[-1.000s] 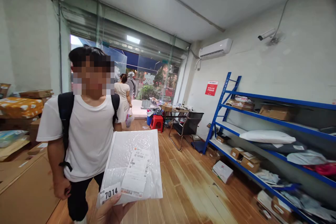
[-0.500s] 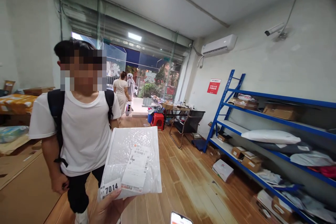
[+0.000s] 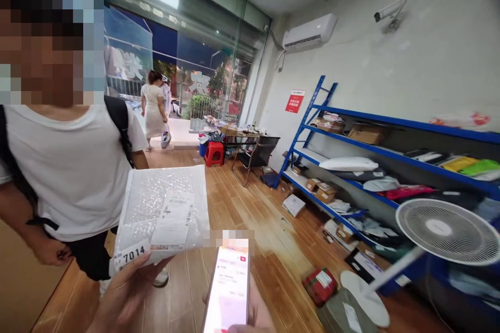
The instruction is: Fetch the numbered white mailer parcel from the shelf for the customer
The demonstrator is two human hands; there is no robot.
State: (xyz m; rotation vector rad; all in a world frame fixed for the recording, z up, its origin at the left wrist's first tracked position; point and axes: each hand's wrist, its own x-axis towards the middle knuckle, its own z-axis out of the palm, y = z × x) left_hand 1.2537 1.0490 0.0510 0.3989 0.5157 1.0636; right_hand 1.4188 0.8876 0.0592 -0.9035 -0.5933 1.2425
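Note:
My left hand (image 3: 125, 291) holds a white bubble-wrap parcel (image 3: 162, 213) from below, thumb on a sticker reading 7014; a shipping label sits on its face. My right hand (image 3: 255, 315), at the bottom edge, holds a phone (image 3: 228, 291) upright with its lit screen facing me, just right of the parcel. A person in a white T-shirt (image 3: 74, 166) with black backpack straps stands close on the left, right behind the parcel.
Blue metal shelving (image 3: 390, 153) with parcels runs along the right wall. A white standing fan (image 3: 445, 231) leans at lower right above parcels on the wooden floor. A chair (image 3: 255, 158), red stool (image 3: 214, 153) and desk stand near the glass front, where two people walk away.
The view has swung down and right. The phone has risen into view in my right hand. The person in the white T-shirt is now much closer on the left.

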